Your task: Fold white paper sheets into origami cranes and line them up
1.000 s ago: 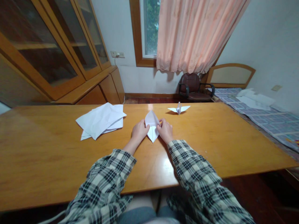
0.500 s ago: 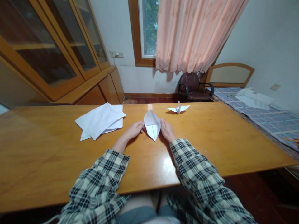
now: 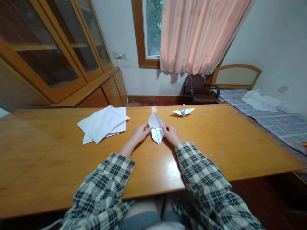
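A partly folded sheet of white paper (image 3: 157, 132) is between my two hands over the table, its point toward me and a raised flap at the far side. My left hand (image 3: 142, 132) pinches its left edge between thumb and fingers. On the opposite edge, my right hand (image 3: 171, 134) grips it the same way, thumb on top. The fingers beneath the paper are hidden. Beyond my right hand stands a finished paper crane (image 3: 183, 111) with its wings spread.
A loose stack of white paper sheets (image 3: 103, 124) lies left of my hands on the wooden table (image 3: 59, 166). Past the far edge are a brown armchair (image 3: 196, 88) and a curtain (image 3: 196, 35). A bed (image 3: 268, 111) stands along the right, a glass-fronted cabinet (image 3: 79, 84) on the left.
Both hands have moved inward along the folded paper's edges, thumbs now over its sides. The upper flap is drawn narrower. The crane and the stack have stayed put.
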Action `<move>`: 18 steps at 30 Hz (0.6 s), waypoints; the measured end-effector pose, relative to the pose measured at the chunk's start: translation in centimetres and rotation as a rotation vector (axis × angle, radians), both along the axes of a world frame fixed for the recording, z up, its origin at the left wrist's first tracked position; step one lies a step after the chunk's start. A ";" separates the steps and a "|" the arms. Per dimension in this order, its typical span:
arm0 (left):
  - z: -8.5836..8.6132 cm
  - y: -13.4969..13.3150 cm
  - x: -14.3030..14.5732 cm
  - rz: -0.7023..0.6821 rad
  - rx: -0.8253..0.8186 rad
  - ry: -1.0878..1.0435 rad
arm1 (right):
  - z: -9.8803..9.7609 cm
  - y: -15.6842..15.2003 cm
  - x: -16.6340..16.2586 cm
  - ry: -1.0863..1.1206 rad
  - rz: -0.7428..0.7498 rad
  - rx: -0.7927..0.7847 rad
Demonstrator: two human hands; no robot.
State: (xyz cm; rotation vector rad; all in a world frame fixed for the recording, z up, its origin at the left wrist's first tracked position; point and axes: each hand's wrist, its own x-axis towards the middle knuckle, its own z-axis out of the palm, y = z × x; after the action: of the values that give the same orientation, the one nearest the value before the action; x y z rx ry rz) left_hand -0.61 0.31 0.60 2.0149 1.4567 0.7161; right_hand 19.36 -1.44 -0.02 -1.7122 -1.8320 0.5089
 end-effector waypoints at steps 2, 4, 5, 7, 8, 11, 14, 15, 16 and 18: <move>0.1 -0.1 0.4 0.063 0.050 0.063 | -0.2 0.1 0.0 -0.015 -0.009 0.002; 0.1 -0.3 0.9 0.110 0.074 0.101 | -0.3 0.1 0.0 -0.022 -0.015 0.001; 0.1 -0.3 1.1 0.130 0.080 0.116 | -0.3 0.1 0.0 -0.023 -0.017 -0.001; 0.1 -0.4 1.5 0.165 0.083 0.147 | -0.3 0.1 0.0 -0.019 -0.017 0.000; 0.0 -0.4 1.7 0.182 0.083 0.163 | -0.3 0.1 0.0 -0.016 -0.016 0.003; -0.1 -0.3 2.2 0.228 0.091 0.227 | -0.2 0.1 0.0 -0.013 -0.012 0.009; -0.1 -0.2 2.4 0.239 0.103 0.298 | -0.1 0.0 0.0 -0.014 -0.017 0.005; -0.1 -0.2 2.4 0.232 0.109 0.314 | -0.1 0.0 0.0 -0.013 -0.018 0.003; -0.1 -0.2 2.3 0.220 0.118 0.326 | -0.1 0.0 0.0 -0.012 -0.018 0.000; -0.2 -0.2 2.2 0.191 0.141 0.338 | 0.0 0.0 0.0 -0.016 -0.020 -0.004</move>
State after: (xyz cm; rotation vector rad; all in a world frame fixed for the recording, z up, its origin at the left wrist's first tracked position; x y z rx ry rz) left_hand 1.55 0.12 0.42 2.2053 1.8579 0.5876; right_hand 19.34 -1.41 -0.06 -1.7403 -1.8237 0.4919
